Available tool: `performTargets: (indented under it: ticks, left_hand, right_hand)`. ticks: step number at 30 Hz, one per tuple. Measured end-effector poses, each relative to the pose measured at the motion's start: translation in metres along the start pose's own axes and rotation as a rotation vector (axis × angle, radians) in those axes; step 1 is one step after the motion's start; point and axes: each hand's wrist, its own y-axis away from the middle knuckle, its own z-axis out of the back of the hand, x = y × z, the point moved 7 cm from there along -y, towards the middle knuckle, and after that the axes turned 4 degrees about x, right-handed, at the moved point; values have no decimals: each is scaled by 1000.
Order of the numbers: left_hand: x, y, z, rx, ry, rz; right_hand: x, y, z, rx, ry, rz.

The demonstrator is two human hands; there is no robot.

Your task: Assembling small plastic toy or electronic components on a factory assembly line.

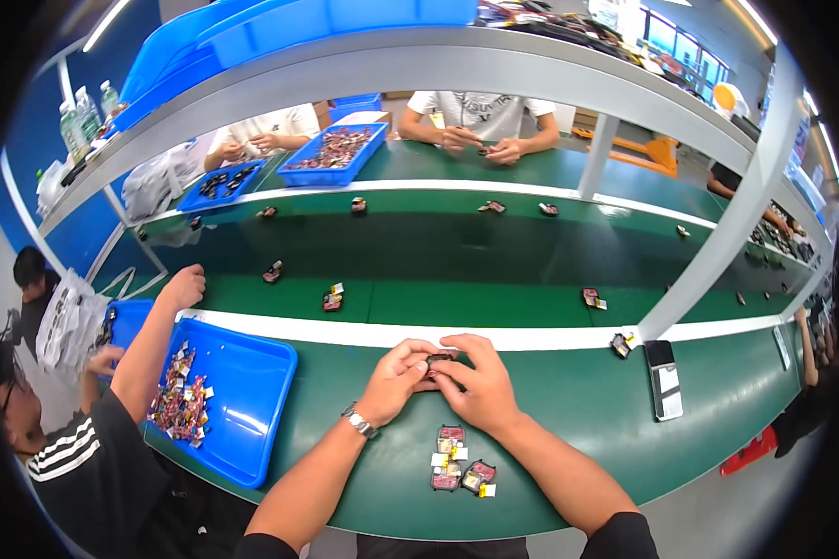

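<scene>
Being pinched between the closed fingertips of the left hand point(393, 380) and right hand point(483, 384), a small dark module point(435, 364) is held at the green bench point(345, 456), seemingly being assembled, with steady two-handed control probably required next.

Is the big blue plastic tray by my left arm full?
The blue plastic tray is partly full: small reddish parts lie heaped at left, its right side mostly bare.
</scene>
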Motion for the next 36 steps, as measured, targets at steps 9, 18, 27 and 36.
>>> performTargets:
  ticks: [9,18,27,36]
  left_hand:
    - [-4,8,6,-5,15,-24]
    - [-10,7,3,-32,-17,-19]
    - [-8,6,5,8,25,-28]
    - [-9,6,5,2,9,-17]
  right_hand:
    - [15,1,-7,13,94,38]
    - [5,5,-12,-30,-56,-68]
    - [-12,12,-20,7,-228,-215]
    - [-15,13,-25,28,-239,-261]
